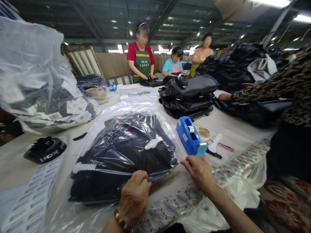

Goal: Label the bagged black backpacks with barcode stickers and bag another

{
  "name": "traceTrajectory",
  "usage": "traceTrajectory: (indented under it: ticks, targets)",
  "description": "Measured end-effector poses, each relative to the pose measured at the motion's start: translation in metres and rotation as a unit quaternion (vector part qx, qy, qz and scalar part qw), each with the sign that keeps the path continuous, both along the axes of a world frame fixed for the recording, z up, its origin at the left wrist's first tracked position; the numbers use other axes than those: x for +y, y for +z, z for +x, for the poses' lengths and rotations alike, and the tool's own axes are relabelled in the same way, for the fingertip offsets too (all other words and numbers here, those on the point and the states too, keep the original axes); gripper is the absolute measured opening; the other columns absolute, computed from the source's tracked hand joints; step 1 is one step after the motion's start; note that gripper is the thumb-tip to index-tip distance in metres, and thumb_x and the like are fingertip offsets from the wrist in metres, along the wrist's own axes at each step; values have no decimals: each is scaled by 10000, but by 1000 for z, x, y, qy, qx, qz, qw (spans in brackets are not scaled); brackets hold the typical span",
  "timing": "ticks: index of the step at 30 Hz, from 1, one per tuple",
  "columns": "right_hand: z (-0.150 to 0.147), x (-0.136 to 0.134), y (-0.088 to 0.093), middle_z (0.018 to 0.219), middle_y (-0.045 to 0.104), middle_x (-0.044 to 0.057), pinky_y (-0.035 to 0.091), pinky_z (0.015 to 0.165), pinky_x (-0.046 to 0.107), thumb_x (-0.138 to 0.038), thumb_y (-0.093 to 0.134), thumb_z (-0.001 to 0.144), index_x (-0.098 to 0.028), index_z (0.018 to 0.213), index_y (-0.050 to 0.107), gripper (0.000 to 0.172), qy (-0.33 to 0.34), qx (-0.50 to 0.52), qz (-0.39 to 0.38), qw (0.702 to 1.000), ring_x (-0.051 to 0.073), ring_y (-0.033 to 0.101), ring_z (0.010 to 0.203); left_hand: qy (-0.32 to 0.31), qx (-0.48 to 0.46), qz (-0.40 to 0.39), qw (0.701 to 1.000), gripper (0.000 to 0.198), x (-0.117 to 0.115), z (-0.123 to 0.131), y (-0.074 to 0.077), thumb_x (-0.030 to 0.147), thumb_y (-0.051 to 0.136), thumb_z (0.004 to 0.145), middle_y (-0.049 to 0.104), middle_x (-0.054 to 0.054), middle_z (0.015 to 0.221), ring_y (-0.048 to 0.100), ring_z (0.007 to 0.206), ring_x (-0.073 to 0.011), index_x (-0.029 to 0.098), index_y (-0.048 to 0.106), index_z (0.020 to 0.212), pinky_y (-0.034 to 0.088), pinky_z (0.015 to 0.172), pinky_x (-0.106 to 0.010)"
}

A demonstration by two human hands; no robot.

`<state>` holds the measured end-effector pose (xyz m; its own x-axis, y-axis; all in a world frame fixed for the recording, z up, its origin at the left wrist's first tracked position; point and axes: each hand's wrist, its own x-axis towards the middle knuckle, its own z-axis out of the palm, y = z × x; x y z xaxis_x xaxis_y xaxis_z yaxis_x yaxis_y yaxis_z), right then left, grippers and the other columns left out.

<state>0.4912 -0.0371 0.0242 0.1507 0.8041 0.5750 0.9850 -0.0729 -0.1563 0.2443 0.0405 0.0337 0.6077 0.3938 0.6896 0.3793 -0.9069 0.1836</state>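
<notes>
A black bag [126, 149] lies flat inside a clear plastic bag [155, 113] on the table in front of me. White pieces with toothed edges show through the plastic. My left hand [136, 194], with a beaded bracelet at the wrist, is closed on the near edge of the plastic bag. My right hand [200, 173] is closed in a pinch, right of the bagged item and just before the cutter end of a blue tape dispenser [186, 136]. What its fingertips hold is too small to make out.
Behind the dispenser are a tape roll [203, 133] and a white-handled tool [215, 144]. Stacked black bags [189, 94] stand farther back. A black strap roll [46, 149] and label sheet [34, 194] lie left. A person's patterned sleeve [272, 77] reaches in right; several co-workers stand opposite.
</notes>
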Motion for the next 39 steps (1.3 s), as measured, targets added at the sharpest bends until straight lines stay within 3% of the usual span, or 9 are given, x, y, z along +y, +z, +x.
traceTrajectory:
  ticks: [6,8,10,13,17,23,26,32,39]
  targets:
    - [5,-23,9,912,562,57,395,394,202,-369,515,861,-212,1000,579,220,-26,218,106,970,128,531,664,5,-7,-9,1000,229,0,0,2,90,425,875,538,-31,795,519,799,-145,168,479,667,470,701,-247]
    - [13,-25,18,939,567,62,441,466,228,-347,530,840,-222,976,593,195,-48,230,147,961,152,539,736,7,-6,-10,1000,230,-1,0,2,93,414,879,541,-31,798,519,798,-146,170,484,674,472,699,-250]
    - [27,-20,28,974,583,77,486,687,324,-381,533,818,-216,936,611,217,-75,238,163,955,194,545,857,8,-4,-9,1000,225,-1,1,2,92,410,879,544,-32,804,520,803,-149,170,489,684,471,702,-253]
    - [51,-1,40,941,607,108,370,902,459,-485,507,760,-195,813,636,322,-120,267,135,946,265,513,961,3,-11,-5,1000,224,-1,1,2,88,405,879,542,-31,798,521,799,-147,169,494,690,465,705,-250]
    - [75,24,46,620,582,67,400,751,416,-528,527,684,-210,511,573,365,-136,333,72,930,243,530,723,4,-23,-3,1000,236,0,2,2,99,397,884,547,-32,791,528,793,-144,169,502,685,460,698,-239]
    - [78,39,38,493,559,28,367,488,306,-520,579,611,-185,492,612,357,-132,485,58,862,170,492,493,2,-28,-6,1000,244,1,1,-1,92,388,880,558,-32,785,535,789,-139,174,508,684,460,693,-225]
    - [74,38,38,563,589,45,400,532,321,-561,611,574,-169,532,632,394,-128,516,106,840,179,516,552,4,-34,0,999,247,1,1,-1,96,385,882,562,-34,783,539,789,-140,175,513,686,464,698,-225]
    - [44,-5,32,939,612,73,376,882,371,-522,673,612,-190,634,675,333,-121,484,209,841,236,524,963,7,-40,-1,999,242,0,1,-2,90,383,881,572,-36,800,555,818,-138,174,528,707,479,716,-215]
    - [28,-31,-8,721,645,38,466,630,308,-588,648,632,-181,783,653,433,-139,603,147,772,188,574,699,15,-50,5,999,240,-1,2,-4,97,381,887,585,-41,818,564,843,-142,177,544,730,493,741,-217]
